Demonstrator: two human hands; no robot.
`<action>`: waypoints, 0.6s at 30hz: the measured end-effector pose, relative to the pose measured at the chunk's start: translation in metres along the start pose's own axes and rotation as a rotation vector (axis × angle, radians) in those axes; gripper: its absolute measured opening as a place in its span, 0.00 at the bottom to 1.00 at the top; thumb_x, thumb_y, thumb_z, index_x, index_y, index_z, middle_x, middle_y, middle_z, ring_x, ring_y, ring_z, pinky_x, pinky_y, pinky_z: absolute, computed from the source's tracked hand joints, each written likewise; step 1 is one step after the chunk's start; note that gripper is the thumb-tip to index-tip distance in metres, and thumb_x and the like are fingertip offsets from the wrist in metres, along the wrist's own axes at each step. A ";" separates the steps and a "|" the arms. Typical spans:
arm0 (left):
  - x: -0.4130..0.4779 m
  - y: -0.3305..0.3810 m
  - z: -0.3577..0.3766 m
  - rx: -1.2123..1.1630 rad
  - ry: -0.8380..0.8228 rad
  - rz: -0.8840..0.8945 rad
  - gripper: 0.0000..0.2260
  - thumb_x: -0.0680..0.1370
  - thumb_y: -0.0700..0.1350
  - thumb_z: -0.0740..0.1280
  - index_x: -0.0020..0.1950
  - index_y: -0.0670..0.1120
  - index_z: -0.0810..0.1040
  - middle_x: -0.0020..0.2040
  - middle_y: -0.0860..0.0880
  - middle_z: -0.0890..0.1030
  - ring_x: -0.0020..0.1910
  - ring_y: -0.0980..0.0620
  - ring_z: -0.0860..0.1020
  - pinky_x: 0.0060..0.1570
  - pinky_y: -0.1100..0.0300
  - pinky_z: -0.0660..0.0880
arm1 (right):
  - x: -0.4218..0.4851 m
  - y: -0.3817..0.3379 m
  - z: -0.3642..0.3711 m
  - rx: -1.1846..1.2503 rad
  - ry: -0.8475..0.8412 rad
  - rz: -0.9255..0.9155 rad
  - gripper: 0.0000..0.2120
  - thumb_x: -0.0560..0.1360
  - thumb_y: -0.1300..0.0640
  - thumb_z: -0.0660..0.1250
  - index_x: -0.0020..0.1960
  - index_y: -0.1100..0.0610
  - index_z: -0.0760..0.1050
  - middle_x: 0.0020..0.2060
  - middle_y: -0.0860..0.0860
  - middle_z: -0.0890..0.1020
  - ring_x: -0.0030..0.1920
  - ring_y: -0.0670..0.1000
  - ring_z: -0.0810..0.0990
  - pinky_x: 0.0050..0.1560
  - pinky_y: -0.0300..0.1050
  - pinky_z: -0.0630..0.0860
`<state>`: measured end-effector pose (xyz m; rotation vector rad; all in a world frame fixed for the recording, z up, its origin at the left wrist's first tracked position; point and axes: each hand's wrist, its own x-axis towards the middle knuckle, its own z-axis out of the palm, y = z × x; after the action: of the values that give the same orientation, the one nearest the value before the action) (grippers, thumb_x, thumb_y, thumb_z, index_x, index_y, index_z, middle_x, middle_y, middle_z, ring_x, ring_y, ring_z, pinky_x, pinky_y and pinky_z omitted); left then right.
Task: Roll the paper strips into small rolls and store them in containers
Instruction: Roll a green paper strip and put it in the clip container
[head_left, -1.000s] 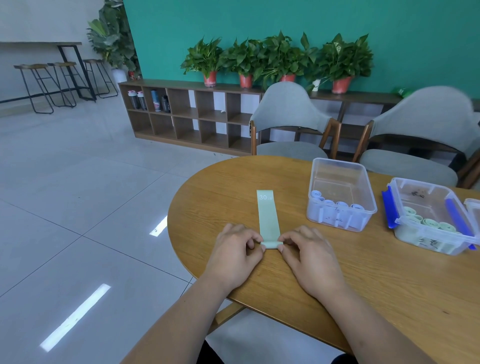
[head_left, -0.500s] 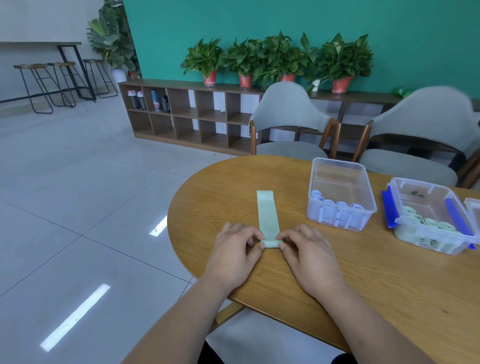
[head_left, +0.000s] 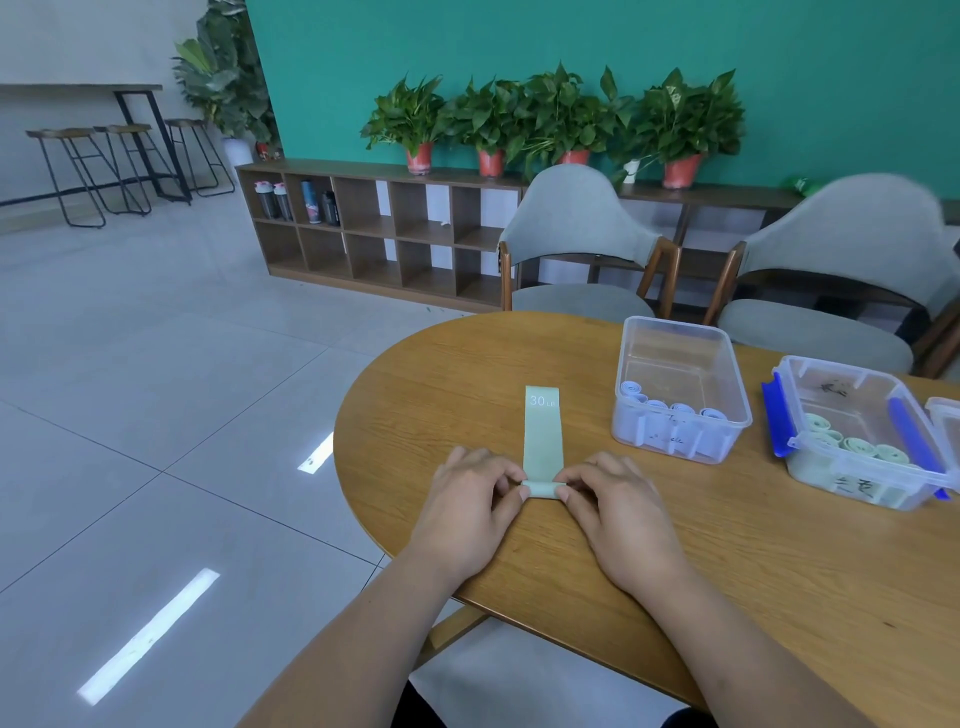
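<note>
A pale green strip lies flat on the table near its left edge, its near end curled into a small roll. The left hand pinches the roll's left end and the right hand pinches its right end. Towards the right edge stand a clear box holding bluish rolls and a blue-clipped box holding green rolls.

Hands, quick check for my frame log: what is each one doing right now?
Left hand: pinches the rolled end of the green strip.
Right hand: pinches the same rolled end, opposite side.
</note>
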<state>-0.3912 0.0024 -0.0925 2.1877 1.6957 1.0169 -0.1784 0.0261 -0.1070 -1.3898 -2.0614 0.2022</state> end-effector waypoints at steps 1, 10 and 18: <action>0.000 0.000 0.000 0.002 0.002 0.000 0.07 0.81 0.55 0.69 0.58 0.58 0.82 0.44 0.61 0.76 0.51 0.58 0.70 0.57 0.54 0.73 | 0.000 0.000 0.000 0.009 0.006 -0.002 0.04 0.80 0.47 0.70 0.54 0.42 0.82 0.46 0.38 0.76 0.51 0.45 0.74 0.55 0.52 0.74; 0.000 0.001 0.000 0.041 0.005 0.028 0.07 0.81 0.57 0.69 0.59 0.61 0.80 0.43 0.61 0.74 0.51 0.57 0.70 0.57 0.53 0.73 | -0.001 0.000 -0.003 0.038 0.012 -0.037 0.06 0.78 0.47 0.72 0.54 0.40 0.80 0.43 0.36 0.77 0.50 0.42 0.75 0.54 0.50 0.77; 0.001 0.001 0.001 0.067 -0.013 0.026 0.07 0.81 0.53 0.70 0.60 0.61 0.80 0.44 0.61 0.74 0.51 0.58 0.70 0.57 0.53 0.72 | 0.000 -0.001 -0.003 0.036 0.005 -0.034 0.08 0.77 0.52 0.74 0.56 0.44 0.82 0.43 0.36 0.78 0.50 0.44 0.75 0.53 0.50 0.77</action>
<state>-0.3896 0.0028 -0.0919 2.2580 1.7246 0.9635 -0.1774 0.0248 -0.1043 -1.3310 -2.0657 0.2197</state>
